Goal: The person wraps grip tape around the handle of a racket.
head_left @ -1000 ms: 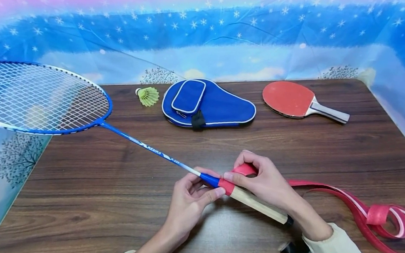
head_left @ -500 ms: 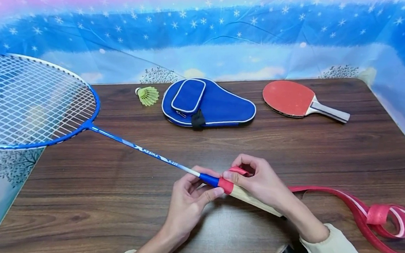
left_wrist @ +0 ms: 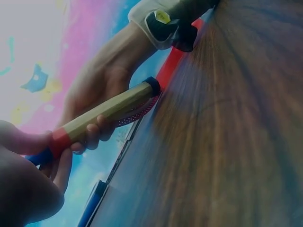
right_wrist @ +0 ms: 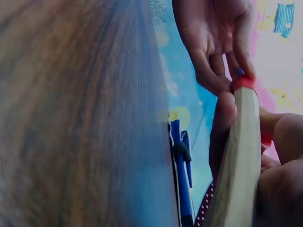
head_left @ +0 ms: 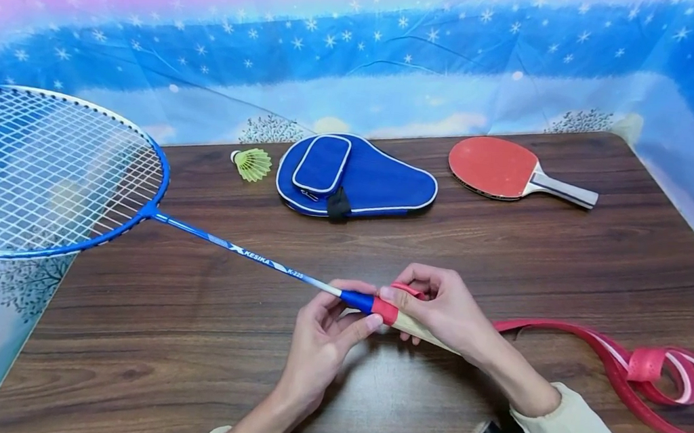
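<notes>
A blue and white badminton racket (head_left: 195,232) is held up over the table, its strung head out to the left. My left hand (head_left: 319,350) pinches it between thumb and fingers where the blue cone meets the handle. One band of red grip tape (left_wrist: 60,141) goes round the top of the bare wooden handle (right_wrist: 242,142). My right hand (head_left: 452,313) pinches the tape beside that band, with fingertips showing under the handle. From there the tape runs off right to a loose coil (head_left: 646,364). The handle's black end cap (left_wrist: 152,86) shows in the left wrist view; my right forearm hides it from the head view.
Along the back of the brown table (head_left: 157,378) lie a yellow shuttlecock (head_left: 252,164), a blue paddle case (head_left: 380,182) and a red table tennis paddle (head_left: 493,168). A patterned cloth (head_left: 336,46) hangs behind and at the sides.
The racket's head has swung left and slightly down, and the racket has rolled a little. My right hand has shifted slightly left, its fingers now showing beneath the handle. My left hand stays nearly still.
</notes>
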{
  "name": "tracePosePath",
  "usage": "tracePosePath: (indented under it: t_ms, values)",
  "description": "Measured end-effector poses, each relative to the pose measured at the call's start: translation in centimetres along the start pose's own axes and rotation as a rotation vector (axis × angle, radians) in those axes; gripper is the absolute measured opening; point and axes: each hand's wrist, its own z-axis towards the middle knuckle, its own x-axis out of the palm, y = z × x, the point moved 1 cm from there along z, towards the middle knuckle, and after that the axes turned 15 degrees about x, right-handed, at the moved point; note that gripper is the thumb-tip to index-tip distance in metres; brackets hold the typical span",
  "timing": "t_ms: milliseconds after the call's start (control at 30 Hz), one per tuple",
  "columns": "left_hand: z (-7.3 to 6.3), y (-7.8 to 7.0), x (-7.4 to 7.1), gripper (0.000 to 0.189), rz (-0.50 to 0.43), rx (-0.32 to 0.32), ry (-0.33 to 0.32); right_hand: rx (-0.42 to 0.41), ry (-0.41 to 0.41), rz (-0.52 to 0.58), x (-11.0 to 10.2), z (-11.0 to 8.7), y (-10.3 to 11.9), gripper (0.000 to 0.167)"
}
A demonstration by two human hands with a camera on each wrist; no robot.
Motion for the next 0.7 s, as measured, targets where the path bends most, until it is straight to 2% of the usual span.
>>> tracePosePath:
  t_ms: [133,367,467,700]
  values:
    - [0.06,-0.14,0.08,0.042,-0.018,-0.024,-0.002,-0.074,-0.069,-0.03,0.08,-0.12,0.11,0.026]
    - [-0.08,0.02,0.14,0.032,0.097,-0.091,-0.05,-0.134,-0.105,-0.098,0.28,-0.06,-0.01,0.021]
    - [-0.07,0.05,0.09,0.029,0.112,-0.096,-0.05,-0.12,-0.11,-0.122,0.12,0.0,-0.13,0.022]
    - [0.0,-0.16,0.03,0.028,0.091,-0.037,-0.017,-0.027,-0.092,-0.076,-0.4,0.15,-0.17,0.027]
